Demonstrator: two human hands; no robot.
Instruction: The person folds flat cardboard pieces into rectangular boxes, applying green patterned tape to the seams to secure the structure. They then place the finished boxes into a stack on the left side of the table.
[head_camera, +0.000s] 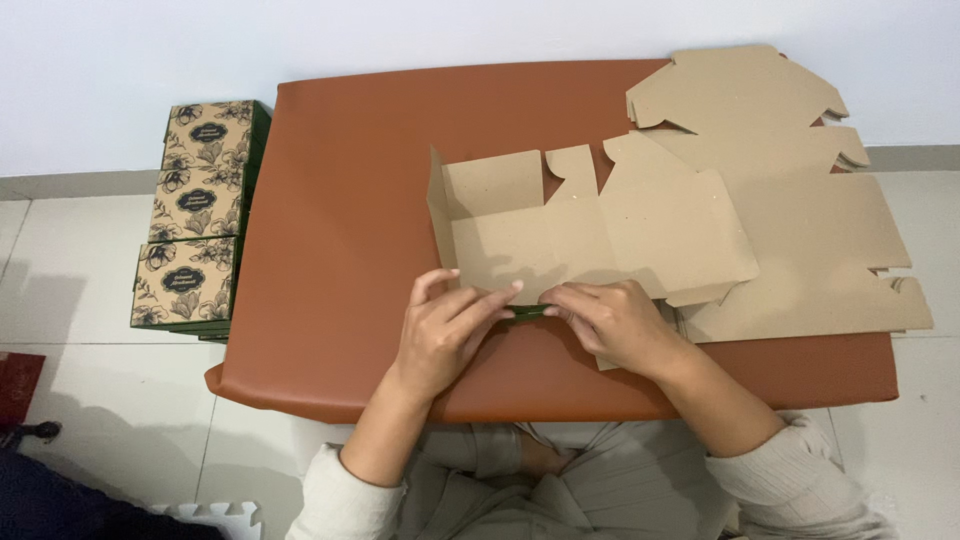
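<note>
Our left hand and right hand both pinch the near edge of the flat cardboard box blank lying on the brown padded table. More blanks stacked at right; finished patterned boxes line the table's left side.

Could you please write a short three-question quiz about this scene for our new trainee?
1. True or false: both hands press the near edge of the flat cardboard blank.
2. Which side of the brown table holds the finished patterned boxes: A left, B right?
3. What lies at the table's far right?

Key:
1. True: left hand and right hand meet there.
2. A.
3. A stack of unfolded blanks.
</note>
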